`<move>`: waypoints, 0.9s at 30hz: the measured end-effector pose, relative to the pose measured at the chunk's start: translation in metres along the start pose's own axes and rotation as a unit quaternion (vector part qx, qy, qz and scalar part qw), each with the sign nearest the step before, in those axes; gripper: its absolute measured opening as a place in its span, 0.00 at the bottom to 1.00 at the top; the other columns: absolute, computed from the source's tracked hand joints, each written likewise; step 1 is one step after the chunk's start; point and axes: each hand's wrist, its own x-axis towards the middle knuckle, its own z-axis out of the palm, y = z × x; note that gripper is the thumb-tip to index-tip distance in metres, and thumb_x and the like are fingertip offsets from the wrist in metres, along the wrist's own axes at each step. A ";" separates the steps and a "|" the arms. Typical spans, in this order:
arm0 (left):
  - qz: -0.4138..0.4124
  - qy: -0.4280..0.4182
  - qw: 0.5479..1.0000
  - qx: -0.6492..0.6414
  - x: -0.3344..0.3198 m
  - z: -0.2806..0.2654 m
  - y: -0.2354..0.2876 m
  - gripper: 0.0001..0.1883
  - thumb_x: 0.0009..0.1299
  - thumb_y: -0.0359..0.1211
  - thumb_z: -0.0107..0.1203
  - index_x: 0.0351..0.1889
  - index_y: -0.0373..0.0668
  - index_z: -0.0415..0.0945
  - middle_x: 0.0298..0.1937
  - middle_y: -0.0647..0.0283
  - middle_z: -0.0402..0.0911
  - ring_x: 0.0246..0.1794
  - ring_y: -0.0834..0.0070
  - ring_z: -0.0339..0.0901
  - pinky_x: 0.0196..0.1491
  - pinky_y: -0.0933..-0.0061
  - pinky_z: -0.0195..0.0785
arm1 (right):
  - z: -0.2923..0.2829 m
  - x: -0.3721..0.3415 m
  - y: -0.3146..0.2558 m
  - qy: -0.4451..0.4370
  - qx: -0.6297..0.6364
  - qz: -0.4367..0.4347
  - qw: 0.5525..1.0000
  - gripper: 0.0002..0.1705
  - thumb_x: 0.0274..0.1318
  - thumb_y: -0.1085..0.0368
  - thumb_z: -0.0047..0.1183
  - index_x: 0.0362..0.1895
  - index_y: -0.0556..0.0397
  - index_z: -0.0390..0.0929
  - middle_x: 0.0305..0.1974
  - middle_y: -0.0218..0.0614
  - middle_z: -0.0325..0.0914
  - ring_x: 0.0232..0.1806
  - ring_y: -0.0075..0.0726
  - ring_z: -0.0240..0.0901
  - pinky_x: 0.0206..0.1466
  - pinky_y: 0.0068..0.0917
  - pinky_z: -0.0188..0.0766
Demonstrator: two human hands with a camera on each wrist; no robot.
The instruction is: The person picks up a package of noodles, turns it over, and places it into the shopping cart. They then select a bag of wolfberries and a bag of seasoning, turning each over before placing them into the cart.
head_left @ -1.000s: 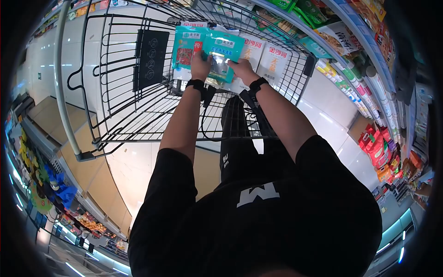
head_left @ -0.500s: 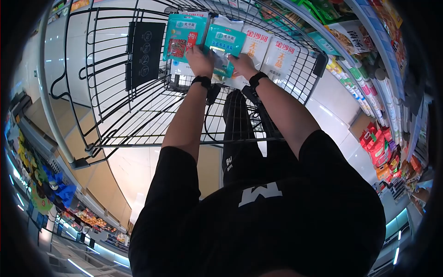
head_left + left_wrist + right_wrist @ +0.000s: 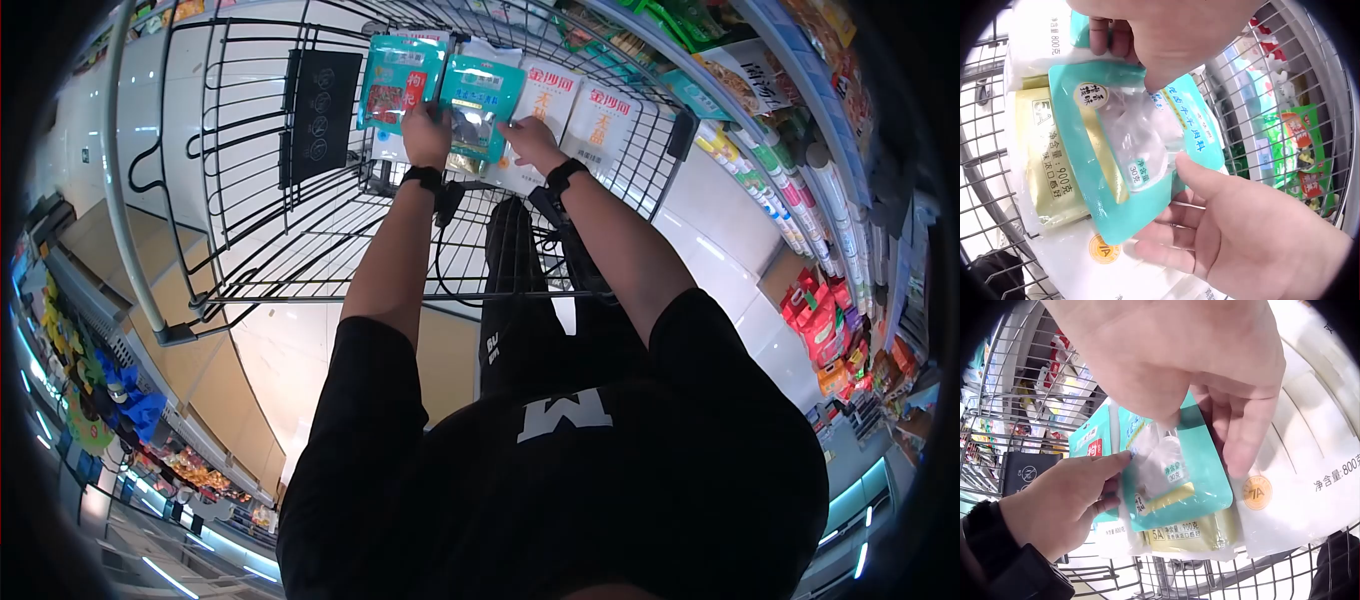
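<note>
A teal pouch with a clear window (image 3: 478, 105) is held at its two side edges over the packs in the cart. The left hand (image 3: 426, 138) pinches its left edge, thumb on the front. At the opposite edge the right hand (image 3: 533, 145) has its thumb on the front and fingers behind, as the left wrist view shows with that hand (image 3: 1254, 231). A second teal pouch with a red label (image 3: 398, 85) lies just left. Beneath are white packs (image 3: 598, 125) and a yellow-green pack (image 3: 1047, 156).
The wire cart (image 3: 240, 150) surrounds the packs, with a black panel (image 3: 322, 118) on its left side. Shelves with bagged goods (image 3: 745, 80) stand close on the right, and red bags (image 3: 818, 318) lie lower down. Another display (image 3: 125, 395) is at the lower left.
The cart and its packs first shifted left in the head view, then slightly back right. Both hands stay on the same pouch, and the left hand is now more at its left edge.
</note>
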 end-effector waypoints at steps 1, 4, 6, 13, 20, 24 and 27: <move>-0.011 -0.017 1.000 -0.019 0.003 -0.011 0.007 0.13 0.59 0.36 0.63 0.37 0.36 0.79 0.31 0.54 0.82 0.33 0.59 0.80 0.40 0.63 0.72 | -0.007 -0.005 0.003 0.008 -0.020 -0.009 1.000 0.26 0.55 0.49 0.57 0.39 0.63 0.76 0.26 0.39 0.77 0.22 0.30 0.75 0.23 0.27 0.76; -0.055 -0.080 0.992 -0.082 -0.014 -0.041 0.017 0.13 0.63 0.38 0.56 0.35 0.36 0.79 0.33 0.50 0.82 0.37 0.55 0.81 0.41 0.61 0.72 | -0.040 -0.036 0.018 0.063 -0.017 -0.121 0.990 0.24 0.55 0.55 0.58 0.48 0.60 0.74 0.30 0.42 0.79 0.26 0.30 0.77 0.29 0.26 0.74; -0.044 -0.153 0.985 -0.070 -0.030 -0.061 0.019 0.14 0.65 0.39 0.54 0.39 0.37 0.79 0.34 0.48 0.82 0.38 0.52 0.80 0.42 0.60 0.72 | -0.079 -0.077 0.010 0.087 0.001 -0.163 0.983 0.17 0.51 0.58 0.58 0.41 0.55 0.79 0.37 0.45 0.81 0.38 0.44 0.79 0.44 0.31 0.74; -0.003 -0.208 0.977 0.056 -0.087 -0.115 0.076 0.20 0.63 0.46 0.57 0.45 0.41 0.78 0.35 0.52 0.83 0.32 0.59 0.82 0.37 0.61 0.74 | -0.188 -0.159 0.043 0.365 -0.153 -0.214 0.893 0.29 0.51 0.61 0.57 0.55 0.61 0.65 0.47 0.52 0.71 0.44 0.57 0.74 0.46 0.43 0.73; -0.042 -0.399 0.912 0.089 -0.179 -0.081 0.051 0.26 0.60 0.52 0.57 0.46 0.42 0.80 0.34 0.53 0.84 0.39 0.60 0.81 0.45 0.60 0.73 | -0.208 -0.139 0.103 -0.003 0.047 -0.146 0.988 0.21 0.52 0.61 0.57 0.49 0.59 0.73 0.32 0.50 0.78 0.27 0.46 0.79 0.36 0.43 0.76; 0.053 -0.315 0.933 0.165 -0.171 -0.049 0.057 0.20 0.62 0.46 0.51 0.40 0.40 0.81 0.42 0.48 0.81 0.46 0.51 0.78 0.51 0.56 0.71 | -0.205 -0.097 0.106 -0.013 -0.514 -0.237 0.824 0.32 0.29 0.42 0.69 0.35 0.55 0.83 0.34 0.52 0.78 0.43 0.55 0.74 0.48 0.43 0.70; 0.079 -0.338 0.930 0.118 -0.169 -0.056 0.104 0.20 0.65 0.46 0.50 0.40 0.39 0.80 0.46 0.49 0.80 0.48 0.51 0.77 0.53 0.57 0.70 | -0.195 -0.076 0.126 0.066 -0.487 -0.323 0.809 0.33 0.28 0.36 0.68 0.31 0.51 0.86 0.31 0.46 0.78 0.35 0.54 0.75 0.40 0.44 0.73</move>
